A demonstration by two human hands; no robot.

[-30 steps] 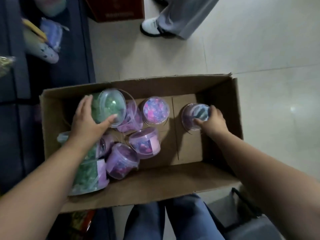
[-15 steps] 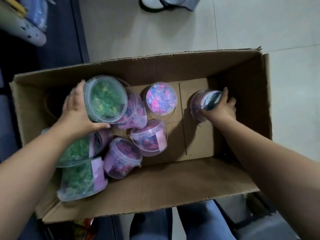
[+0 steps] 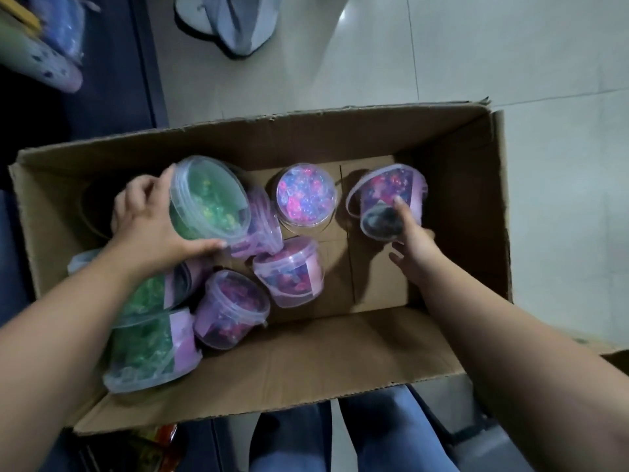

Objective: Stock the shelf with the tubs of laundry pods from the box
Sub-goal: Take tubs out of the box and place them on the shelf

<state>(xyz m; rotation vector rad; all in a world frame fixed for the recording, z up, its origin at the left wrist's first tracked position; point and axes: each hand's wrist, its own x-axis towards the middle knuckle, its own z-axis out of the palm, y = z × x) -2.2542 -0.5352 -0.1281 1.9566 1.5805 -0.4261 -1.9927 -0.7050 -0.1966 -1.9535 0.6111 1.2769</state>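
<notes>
Inside the cardboard box (image 3: 306, 362) on the floor, the left hand (image 3: 149, 229) has its fingers clamped on a tilted green tub (image 3: 209, 199), and the right hand (image 3: 413, 243) grips a tipped purple tub (image 3: 388, 195) by its base; other purple tubs (image 3: 289, 267) lie between them

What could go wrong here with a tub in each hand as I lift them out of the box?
The right hand has only fingertips on the tilted purple tub, so it might slip and drop. The green tub in the left hand leans against a purple tub lying on its side; lifting it could set that one rolling. The cardboard box has high walls that a rim could catch on.
</notes>
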